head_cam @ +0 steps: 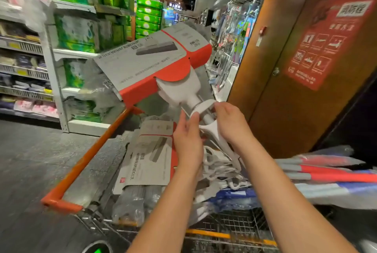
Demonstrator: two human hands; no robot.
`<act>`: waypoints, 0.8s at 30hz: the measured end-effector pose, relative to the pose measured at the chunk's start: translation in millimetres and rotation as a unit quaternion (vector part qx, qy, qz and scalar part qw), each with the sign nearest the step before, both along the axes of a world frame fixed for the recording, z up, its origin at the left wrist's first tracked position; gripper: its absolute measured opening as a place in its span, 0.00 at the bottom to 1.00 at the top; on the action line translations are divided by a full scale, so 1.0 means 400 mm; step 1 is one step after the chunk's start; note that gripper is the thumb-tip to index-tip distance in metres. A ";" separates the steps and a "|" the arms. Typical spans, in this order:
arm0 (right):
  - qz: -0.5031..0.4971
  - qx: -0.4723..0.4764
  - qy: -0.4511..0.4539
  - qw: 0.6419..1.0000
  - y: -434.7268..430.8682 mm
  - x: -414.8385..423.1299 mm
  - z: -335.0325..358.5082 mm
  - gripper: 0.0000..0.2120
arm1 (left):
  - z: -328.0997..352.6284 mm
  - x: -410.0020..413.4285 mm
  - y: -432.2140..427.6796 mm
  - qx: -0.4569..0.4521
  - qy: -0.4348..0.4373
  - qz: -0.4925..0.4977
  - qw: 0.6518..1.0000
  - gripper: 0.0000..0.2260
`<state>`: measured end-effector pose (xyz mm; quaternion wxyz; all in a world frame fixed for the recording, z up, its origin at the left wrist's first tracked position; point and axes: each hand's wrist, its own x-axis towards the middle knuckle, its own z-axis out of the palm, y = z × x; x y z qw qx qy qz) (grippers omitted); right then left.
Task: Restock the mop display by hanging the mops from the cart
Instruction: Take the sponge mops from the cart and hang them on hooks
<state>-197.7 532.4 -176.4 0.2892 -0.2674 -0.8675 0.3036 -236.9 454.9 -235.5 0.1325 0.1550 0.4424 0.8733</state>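
Note:
A flat mop (155, 63) with a grey and orange cardboard sleeve over its head is lifted above the cart, head tilted up to the left. Both hands hold its white handle fitting just below the head: my left hand (188, 142) grips from the left and my right hand (229, 122) from the right. A second packaged mop (146, 161) of the same kind lies in the wire cart (234, 224), beside a tangle of white mop fittings (218, 167). The mop's pole is hidden behind my hands.
The cart has an orange rail (85, 158) on its left. Plastic-wrapped poles with red and blue grips (330, 175) stick out to the right. A brown door with a red sign (326, 40) stands close on the right. Tissue shelves (77, 34) line the left; hanging goods (234, 34) fill the aisle behind.

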 end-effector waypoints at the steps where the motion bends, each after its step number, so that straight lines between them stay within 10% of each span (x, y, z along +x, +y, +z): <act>1: -0.017 -0.010 0.014 1.000 -0.009 0.027 0.004 0.17 | 0.005 0.014 -0.001 -0.013 0.003 -0.014 1.000 0.16; 10: -0.206 -0.027 0.116 0.971 -0.021 0.338 0.042 0.15 | 0.082 0.256 0.041 -0.007 0.040 -0.196 0.980 0.19; 24: -0.509 0.034 0.250 0.823 -0.231 0.974 0.066 0.14 | 0.160 0.864 -0.051 0.011 0.049 -0.468 0.882 0.18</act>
